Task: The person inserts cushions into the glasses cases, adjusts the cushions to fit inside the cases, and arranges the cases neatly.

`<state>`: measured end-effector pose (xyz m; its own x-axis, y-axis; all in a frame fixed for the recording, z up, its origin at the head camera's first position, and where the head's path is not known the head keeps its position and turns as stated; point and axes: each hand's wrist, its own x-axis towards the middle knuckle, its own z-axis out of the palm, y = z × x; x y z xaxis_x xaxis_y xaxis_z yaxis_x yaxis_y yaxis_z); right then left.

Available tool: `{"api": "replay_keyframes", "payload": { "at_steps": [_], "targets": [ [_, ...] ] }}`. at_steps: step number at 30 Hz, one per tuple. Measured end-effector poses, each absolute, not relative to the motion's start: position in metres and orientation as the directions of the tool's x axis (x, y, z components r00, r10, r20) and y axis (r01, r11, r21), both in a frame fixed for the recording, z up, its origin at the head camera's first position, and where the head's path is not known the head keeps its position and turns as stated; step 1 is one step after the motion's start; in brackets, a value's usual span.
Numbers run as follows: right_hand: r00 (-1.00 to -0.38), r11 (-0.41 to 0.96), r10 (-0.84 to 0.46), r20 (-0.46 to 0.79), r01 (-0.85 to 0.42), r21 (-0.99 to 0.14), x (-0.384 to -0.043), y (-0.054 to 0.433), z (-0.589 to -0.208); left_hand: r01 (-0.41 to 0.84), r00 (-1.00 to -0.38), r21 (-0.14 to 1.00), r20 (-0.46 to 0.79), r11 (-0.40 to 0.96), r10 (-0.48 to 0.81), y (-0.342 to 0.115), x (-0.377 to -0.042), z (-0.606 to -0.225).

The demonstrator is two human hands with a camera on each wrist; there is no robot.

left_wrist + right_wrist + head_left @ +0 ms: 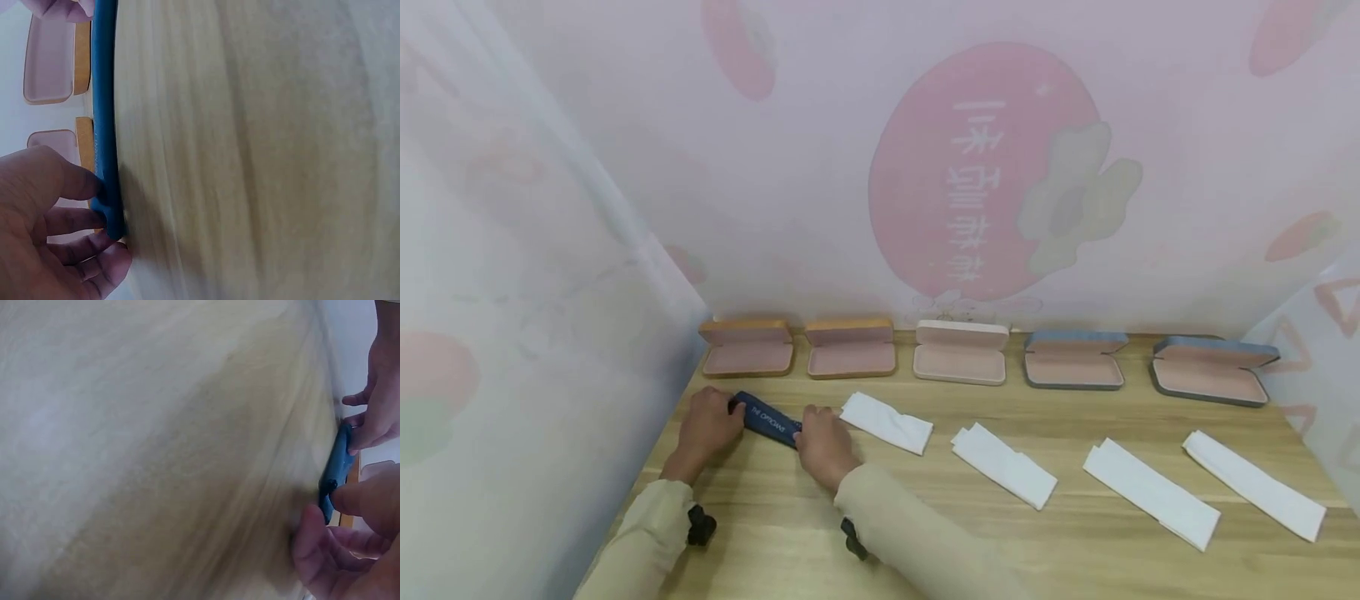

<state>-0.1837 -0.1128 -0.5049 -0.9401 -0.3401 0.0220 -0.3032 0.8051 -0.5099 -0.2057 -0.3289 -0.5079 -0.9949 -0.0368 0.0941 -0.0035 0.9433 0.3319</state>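
Note:
A dark blue folded cloth [767, 422] with white lettering lies slantwise on the table between both hands. My left hand [711, 425] pinches its left end; thumb and fingers [75, 220] close on either side of that end in the left wrist view. At the opposite end, my right hand [824, 442] grips the cloth near its corner. The right wrist view shows the right thumb [359, 499] against the blue edge [338, 459], with the left hand [382, 403] beyond.
Along the wall stand open glasses cases: two with orange edges [852, 360], one white [960, 364] and two blue-grey [1073, 370]. Several folded white cloths [887, 423] lie in a slanting row to the right on the wooden table [760, 533]. Walls enclose the left, back and right.

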Motion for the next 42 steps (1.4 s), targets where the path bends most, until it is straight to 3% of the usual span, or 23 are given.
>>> {"api": "replay_keyframes", "payload": {
  "at_steps": [5, 9, 14, 17, 23, 26, 34, 42],
  "targets": [
    [-0.916, 0.826, -0.376, 0.143, -0.401, -0.395, -0.178, -0.114, -0.509, -0.021, -0.994, 0.318, 0.098, 0.948, -0.055, -0.329, -0.203, -0.511],
    [-0.914, 0.84, -0.369, 0.171, -0.406, -0.359, -0.178, -0.114, -0.511, -0.027, -0.992, 0.32, 0.108, 0.947, -0.065, -0.326, -0.202, -0.512],
    [-0.928, 0.814, -0.343, 0.147, -0.372, -0.445, -0.179, -0.114, -0.512, -0.075, -0.991, 0.332, 0.076, 0.94, -0.106, -0.323, -0.201, -0.511],
    [-0.937, 0.76, -0.323, 0.135, -0.341, -0.553, -0.181, -0.113, -0.514, -0.103, -0.99, 0.339, 0.054, 0.935, -0.128, -0.322, -0.201, -0.509],
    [-0.97, 0.522, -0.22, 0.1, -0.203, -0.828, -0.187, -0.109, -0.516, -0.128, -0.988, 0.382, 0.028, 0.915, -0.15, -0.323, -0.203, -0.501],
    [-0.98, 0.403, -0.199, 0.026, -0.106, -0.909, -0.191, -0.108, -0.514, -0.135, -0.988, 0.395, 0.017, 0.909, -0.154, -0.324, -0.204, -0.499],
    [-0.974, 0.337, -0.163, -0.156, 0.093, -0.937, -0.196, -0.104, -0.512, -0.137, -0.988, 0.441, 0.006, 0.887, -0.155, -0.327, -0.2, -0.495],
    [-0.969, 0.337, -0.145, -0.199, 0.141, -0.931, -0.197, -0.102, -0.517, -0.144, -0.985, 0.454, 0.016, 0.879, -0.17, -0.327, -0.192, -0.498]
  ]
}}
